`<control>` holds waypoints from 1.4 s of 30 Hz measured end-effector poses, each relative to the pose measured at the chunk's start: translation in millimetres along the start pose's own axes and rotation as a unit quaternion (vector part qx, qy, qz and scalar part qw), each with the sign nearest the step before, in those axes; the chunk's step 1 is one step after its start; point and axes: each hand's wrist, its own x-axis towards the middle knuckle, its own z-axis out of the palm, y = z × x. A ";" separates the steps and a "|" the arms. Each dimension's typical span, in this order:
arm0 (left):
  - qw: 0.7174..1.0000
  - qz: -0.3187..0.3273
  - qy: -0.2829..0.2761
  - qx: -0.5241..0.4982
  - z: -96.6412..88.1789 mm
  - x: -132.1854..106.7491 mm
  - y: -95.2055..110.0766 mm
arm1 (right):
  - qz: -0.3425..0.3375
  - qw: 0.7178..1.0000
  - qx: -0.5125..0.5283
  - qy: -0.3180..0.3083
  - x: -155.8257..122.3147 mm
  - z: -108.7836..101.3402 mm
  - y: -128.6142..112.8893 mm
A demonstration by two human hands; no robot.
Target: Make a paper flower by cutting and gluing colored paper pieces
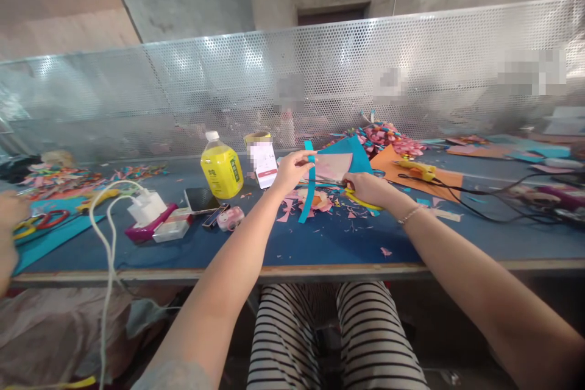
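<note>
My left hand (294,169) pinches a narrow blue strip (308,198) that stands nearly upright above the table. In my right hand (367,187) is a pair of scissors with yellow handles (359,199); its dark blades point left and reach the strip. Whether the blades are parted I cannot tell. Just behind the hands lie a pink sheet (336,166) and a larger blue sheet (363,157). Small pink and orange scraps (320,201) are scattered on the table beneath the strip.
A yellow bottle (222,166), a propped phone (264,166) and a purple power strip (150,223) with white cables stand left. A heap of coloured pieces (388,139) lies behind, near a perforated metal screen (219,85). A co-worker's hand (8,219) shows at far left.
</note>
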 end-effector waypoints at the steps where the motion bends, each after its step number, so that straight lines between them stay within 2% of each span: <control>1: 1.000 0.003 -0.004 0.006 1.1 -0.6 0.8 | 0.007 1.000 -0.005 0.000 -0.6 -0.2 -2.5; 9: 0.999 0.010 -0.030 0.009 7.5 -4.0 8.2 | 0.012 0.999 -0.021 -0.029 0.8 1.4 -9.7; 17: 1.000 0.002 -0.015 -0.003 7.8 -2.2 7.9 | 0.000 0.999 -0.014 -0.047 3.0 2.9 -11.5; 26: 1.000 0.008 -0.017 -0.004 9.1 -1.3 4.5 | 0.006 1.000 -0.004 -0.030 3.9 6.3 -11.1; 36: 0.999 0.003 -0.029 -0.020 8.8 -0.5 8.7 | 0.046 0.998 -0.038 -0.025 -1.6 -6.2 -15.5; 42: 0.999 0.005 -0.028 -0.024 9.1 -1.1 7.5 | 0.054 0.996 -0.040 -0.052 -2.8 -9.7 -19.7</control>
